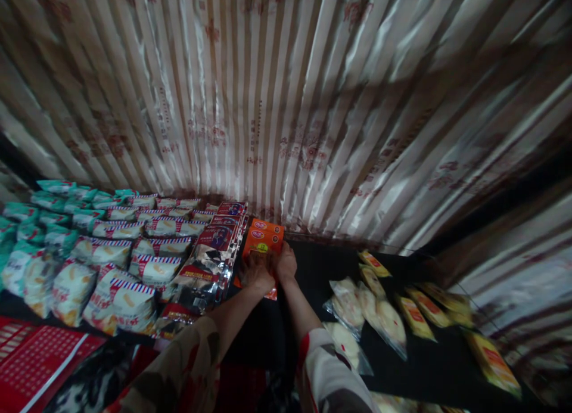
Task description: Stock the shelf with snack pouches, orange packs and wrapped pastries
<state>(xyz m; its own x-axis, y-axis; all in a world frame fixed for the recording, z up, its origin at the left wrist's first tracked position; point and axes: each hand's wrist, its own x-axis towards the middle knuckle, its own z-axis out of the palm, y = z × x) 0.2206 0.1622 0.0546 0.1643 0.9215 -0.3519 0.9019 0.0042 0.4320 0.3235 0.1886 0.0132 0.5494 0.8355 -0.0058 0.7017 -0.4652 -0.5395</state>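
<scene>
Both my hands reach forward onto a row of orange packets (263, 238) lying on a dark table (313, 270). My left hand (255, 272) presses on the near orange packet, fingers spread flat over it. Beside it my right hand (285, 262) rests on the same packet's right edge, fingers curled against it. Just left of the orange row runs a line of dark red and silver packets (214, 246).
Rows of white snack bags with red and blue stripes (134, 264) and teal bags (49, 216) fill the left side. Clear bags of pale rounds (370, 309) and yellow packets (420, 317) lie scattered at right. A striped satin curtain (286, 103) hangs behind. A red patterned sheet (36, 359) sits at lower left.
</scene>
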